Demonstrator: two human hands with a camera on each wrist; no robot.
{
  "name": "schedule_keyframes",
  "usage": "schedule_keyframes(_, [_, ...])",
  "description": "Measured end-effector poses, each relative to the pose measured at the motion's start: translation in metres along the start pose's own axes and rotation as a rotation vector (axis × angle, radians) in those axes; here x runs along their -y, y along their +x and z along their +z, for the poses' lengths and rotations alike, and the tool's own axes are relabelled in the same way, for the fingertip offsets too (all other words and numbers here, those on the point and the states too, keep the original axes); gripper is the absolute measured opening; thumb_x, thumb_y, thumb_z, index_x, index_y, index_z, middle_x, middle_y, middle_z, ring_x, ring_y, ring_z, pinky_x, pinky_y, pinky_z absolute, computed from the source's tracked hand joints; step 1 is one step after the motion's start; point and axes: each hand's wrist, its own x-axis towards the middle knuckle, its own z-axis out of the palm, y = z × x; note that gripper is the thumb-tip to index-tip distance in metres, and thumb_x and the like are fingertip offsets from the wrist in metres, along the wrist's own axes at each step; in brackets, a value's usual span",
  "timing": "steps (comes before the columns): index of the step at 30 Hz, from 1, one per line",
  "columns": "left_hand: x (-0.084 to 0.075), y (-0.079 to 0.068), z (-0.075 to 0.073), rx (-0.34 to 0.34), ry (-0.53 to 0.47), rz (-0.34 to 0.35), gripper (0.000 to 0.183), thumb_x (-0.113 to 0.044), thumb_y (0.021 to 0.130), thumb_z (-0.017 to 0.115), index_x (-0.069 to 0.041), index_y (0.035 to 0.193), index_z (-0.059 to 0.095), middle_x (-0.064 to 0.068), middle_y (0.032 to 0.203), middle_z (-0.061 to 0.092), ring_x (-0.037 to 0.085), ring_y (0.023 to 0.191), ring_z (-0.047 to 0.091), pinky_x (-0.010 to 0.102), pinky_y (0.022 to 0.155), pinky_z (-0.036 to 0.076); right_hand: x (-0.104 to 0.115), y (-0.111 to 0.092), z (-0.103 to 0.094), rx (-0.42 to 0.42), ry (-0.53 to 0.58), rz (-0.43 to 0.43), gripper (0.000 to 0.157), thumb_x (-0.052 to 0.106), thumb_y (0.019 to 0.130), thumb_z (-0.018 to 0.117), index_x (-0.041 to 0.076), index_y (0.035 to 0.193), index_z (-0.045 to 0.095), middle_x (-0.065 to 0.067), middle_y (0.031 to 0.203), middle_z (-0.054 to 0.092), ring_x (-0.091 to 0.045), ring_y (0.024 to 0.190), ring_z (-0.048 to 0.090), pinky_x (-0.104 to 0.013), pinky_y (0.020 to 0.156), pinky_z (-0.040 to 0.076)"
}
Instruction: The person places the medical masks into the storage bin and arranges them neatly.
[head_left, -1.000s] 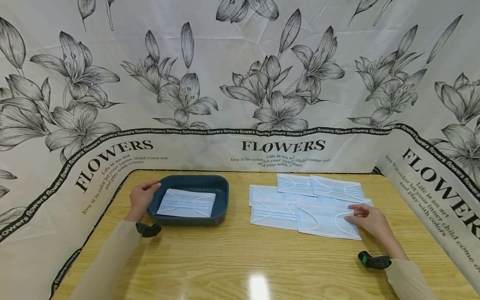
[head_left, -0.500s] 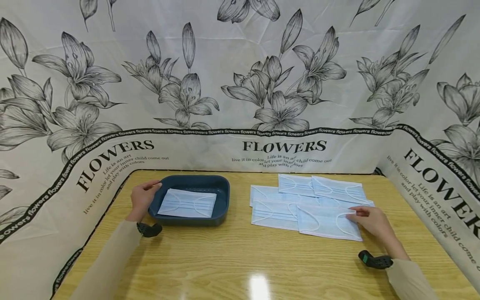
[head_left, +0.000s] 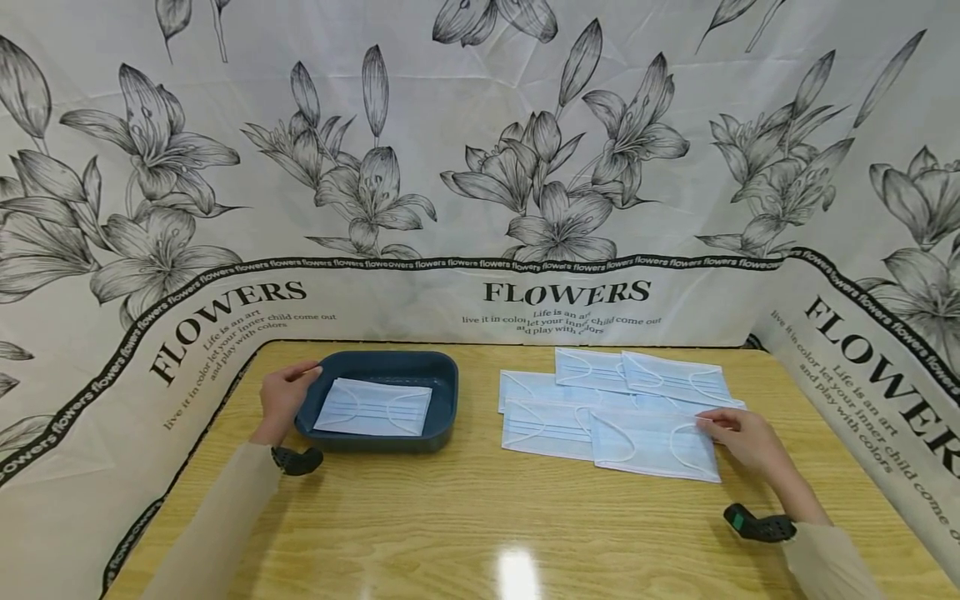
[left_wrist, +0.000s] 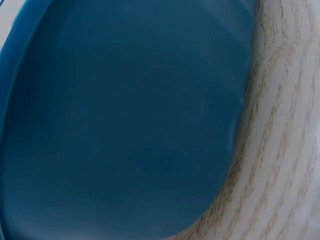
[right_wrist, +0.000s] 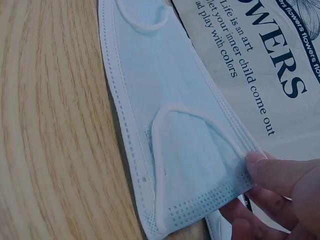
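Observation:
My right hand (head_left: 746, 437) pinches the far right corner of a light blue face mask (head_left: 652, 446) between thumb and fingers. In the right wrist view the thumb lies on top of this mask (right_wrist: 185, 150) beside its white ear loop, fingers beneath. Several more face masks (head_left: 547, 429) lie overlapped behind and left of it on the table. On the left, my left hand (head_left: 285, 400) grips the left rim of a dark blue plastic tray (head_left: 442, 429). A small pile of masks (head_left: 375, 408) lies inside it. Only the tray's wall (left_wrist: 125, 120) and wood show in the left wrist view.
The wood-grain table (head_left: 450, 517) reaches toward me. A white cloth (head_left: 420, 308) printed with flowers and lettering hangs along the back and both sides. Dark wrist devices (head_left: 757, 523) sit on both wrists.
My right fingers have closed on the front mask's corner, and that mask has shifted very slightly to the left. My left hand and the tray have stayed in place.

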Motion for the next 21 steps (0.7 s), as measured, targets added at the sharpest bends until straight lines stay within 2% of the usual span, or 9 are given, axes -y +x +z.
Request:
schedule_keyframes(6, [0.001, 0.000, 0.000, 0.009, -0.001, -0.004, 0.039, -0.030, 0.095, 0.061, -0.005, 0.124, 0.065, 0.021, 0.128, 0.060, 0.032, 0.113, 0.057, 0.040, 0.089, 0.048, 0.000, -0.007, 0.002, -0.076, -0.018, -0.054, 0.033, 0.027, 0.098, 0.055, -0.001, 0.107, 0.070, -0.025, 0.108, 0.068, -0.020, 0.085, 0.062, -0.026, 0.067, 0.046])
schedule_keyframes(11, [0.002, 0.001, 0.002, 0.008, -0.005, -0.011, 0.040, -0.031, 0.094, 0.061, -0.004, 0.124, 0.065, 0.021, 0.130, 0.059, 0.033, 0.114, 0.056, 0.042, 0.091, 0.047, -0.001, -0.012, 0.002, -0.122, -0.013, -0.043, 0.035, 0.030, 0.098, 0.055, 0.000, 0.106, 0.071, -0.024, 0.107, 0.068, -0.016, 0.083, 0.061, -0.021, 0.063, 0.045])
schedule_keyframes(16, [0.002, 0.001, 0.003, 0.004, -0.003, -0.025, 0.040, -0.032, 0.094, 0.062, -0.006, 0.124, 0.065, 0.019, 0.129, 0.060, 0.031, 0.112, 0.056, 0.037, 0.085, 0.048, 0.004, -0.016, -0.003, -0.130, 0.026, -0.006, 0.042, 0.037, 0.098, 0.054, 0.000, 0.109, 0.070, -0.025, 0.110, 0.067, 0.007, 0.078, 0.051, -0.019, 0.061, 0.045])
schedule_keyframes(19, [0.003, 0.001, 0.003, 0.002, 0.007, -0.024, 0.040, -0.033, 0.094, 0.062, -0.006, 0.124, 0.065, 0.019, 0.128, 0.061, 0.031, 0.111, 0.057, 0.032, 0.079, 0.046, 0.002, -0.016, -0.003, -0.145, 0.092, 0.018, 0.046, 0.040, 0.097, 0.055, -0.002, 0.111, 0.069, -0.024, 0.108, 0.068, 0.013, 0.072, 0.048, -0.019, 0.059, 0.047])
schedule_keyframes(21, [0.004, 0.001, 0.002, 0.003, 0.010, -0.025, 0.040, -0.033, 0.094, 0.061, -0.007, 0.124, 0.065, 0.019, 0.128, 0.061, 0.030, 0.110, 0.057, 0.030, 0.078, 0.045, -0.005, -0.013, -0.001, -0.169, 0.149, 0.028, 0.046, 0.042, 0.095, 0.057, 0.000, 0.110, 0.070, -0.012, 0.102, 0.072, 0.012, 0.069, 0.050, -0.021, 0.056, 0.047])
